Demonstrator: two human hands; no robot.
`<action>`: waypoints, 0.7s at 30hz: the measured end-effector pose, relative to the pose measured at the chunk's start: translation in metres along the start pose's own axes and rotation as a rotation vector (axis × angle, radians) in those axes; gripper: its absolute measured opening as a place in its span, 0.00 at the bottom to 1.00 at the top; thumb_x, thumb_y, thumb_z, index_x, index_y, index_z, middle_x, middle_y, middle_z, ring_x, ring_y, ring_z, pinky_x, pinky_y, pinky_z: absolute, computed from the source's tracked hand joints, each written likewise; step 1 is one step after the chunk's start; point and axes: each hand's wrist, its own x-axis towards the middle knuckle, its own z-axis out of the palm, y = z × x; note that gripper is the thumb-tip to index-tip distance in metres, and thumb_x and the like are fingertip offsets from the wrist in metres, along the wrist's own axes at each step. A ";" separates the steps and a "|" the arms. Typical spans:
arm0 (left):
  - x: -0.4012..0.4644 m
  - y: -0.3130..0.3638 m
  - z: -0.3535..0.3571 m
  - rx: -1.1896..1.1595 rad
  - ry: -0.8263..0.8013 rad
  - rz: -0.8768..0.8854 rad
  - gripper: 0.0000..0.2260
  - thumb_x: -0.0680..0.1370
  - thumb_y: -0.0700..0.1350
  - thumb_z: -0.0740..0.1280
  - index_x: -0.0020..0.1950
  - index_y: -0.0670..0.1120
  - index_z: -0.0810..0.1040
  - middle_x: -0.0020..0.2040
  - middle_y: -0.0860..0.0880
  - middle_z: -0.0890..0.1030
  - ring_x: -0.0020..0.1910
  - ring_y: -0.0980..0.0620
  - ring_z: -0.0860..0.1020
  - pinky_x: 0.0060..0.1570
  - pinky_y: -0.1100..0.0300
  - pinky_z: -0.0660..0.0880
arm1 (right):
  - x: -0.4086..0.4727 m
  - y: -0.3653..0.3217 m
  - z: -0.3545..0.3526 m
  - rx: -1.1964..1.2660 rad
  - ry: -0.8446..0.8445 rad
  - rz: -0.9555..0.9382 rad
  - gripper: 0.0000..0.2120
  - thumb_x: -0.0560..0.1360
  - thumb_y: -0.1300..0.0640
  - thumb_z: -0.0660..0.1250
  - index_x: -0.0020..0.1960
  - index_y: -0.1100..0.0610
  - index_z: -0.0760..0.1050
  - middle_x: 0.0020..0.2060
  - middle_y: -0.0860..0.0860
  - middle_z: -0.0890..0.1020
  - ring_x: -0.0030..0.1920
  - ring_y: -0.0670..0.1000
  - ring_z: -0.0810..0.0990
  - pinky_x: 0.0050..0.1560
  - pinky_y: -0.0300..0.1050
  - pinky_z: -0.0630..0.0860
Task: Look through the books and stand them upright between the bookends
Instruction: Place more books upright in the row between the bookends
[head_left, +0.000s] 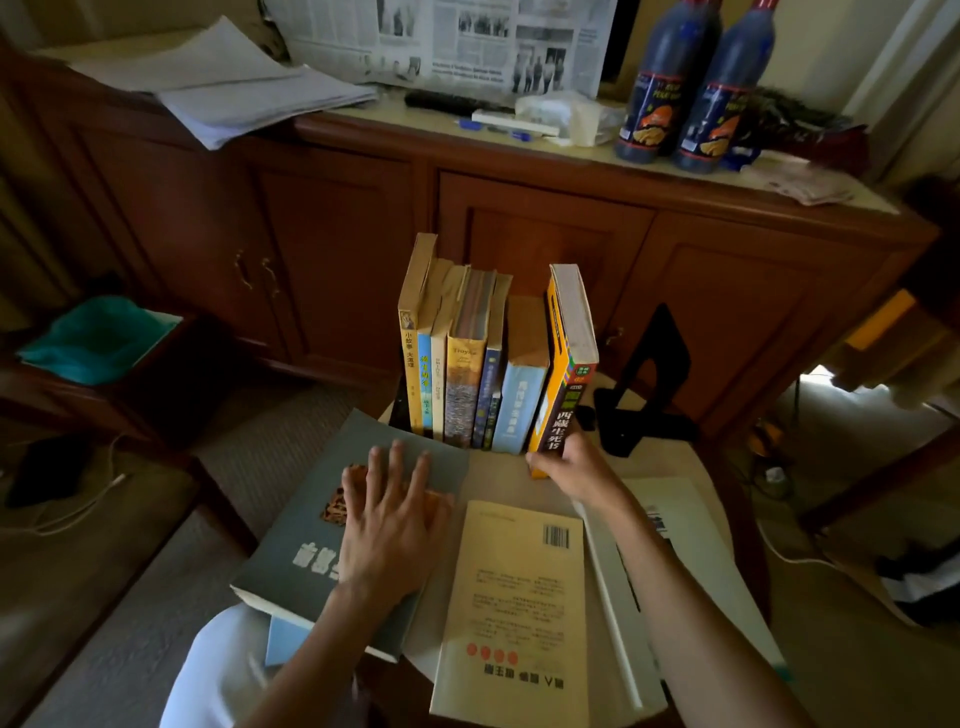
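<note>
Right hand (563, 467) grips the bottom of the orange book (563, 364), fingers wrapped at its spine, standing it at the right end of the row (467, 358) of upright books. Left hand (392, 512) lies flat, fingers released and spread, on the grey book (311, 540) lying on the tabletop (498, 475). Cream book (514, 613) and a white book (691, 525) also lie flat, not yet shelved. Right bookend (647, 384) stands apart from the row, a gap between; left bookend (401, 402) is barely visible behind the row's left end. Step in hand, likely: seat the orange book square against the pale blue book (522, 395). Do it well: push the base in flush, keep it vertical so the row doesn't lean right, don't let go until it stands or the right bookend is slid in.
</note>
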 end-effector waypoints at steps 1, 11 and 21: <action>0.000 -0.001 0.001 0.004 -0.003 0.001 0.33 0.80 0.68 0.41 0.81 0.54 0.44 0.81 0.46 0.38 0.77 0.44 0.31 0.74 0.40 0.30 | 0.005 0.000 -0.003 -0.035 -0.028 -0.007 0.27 0.74 0.64 0.72 0.69 0.58 0.66 0.54 0.48 0.79 0.54 0.48 0.79 0.48 0.28 0.74; 0.001 0.000 0.002 0.021 -0.013 -0.004 0.33 0.80 0.68 0.42 0.81 0.54 0.45 0.81 0.45 0.40 0.78 0.43 0.34 0.73 0.39 0.30 | 0.028 -0.007 -0.012 -0.071 -0.019 0.079 0.24 0.71 0.56 0.77 0.64 0.57 0.75 0.51 0.47 0.81 0.52 0.46 0.80 0.48 0.36 0.73; 0.002 -0.056 -0.043 -0.110 0.038 -0.249 0.35 0.76 0.70 0.57 0.77 0.51 0.59 0.77 0.42 0.59 0.73 0.39 0.61 0.71 0.41 0.58 | -0.042 -0.024 0.006 0.016 0.172 0.110 0.53 0.66 0.44 0.78 0.80 0.48 0.48 0.76 0.51 0.63 0.75 0.52 0.64 0.74 0.54 0.64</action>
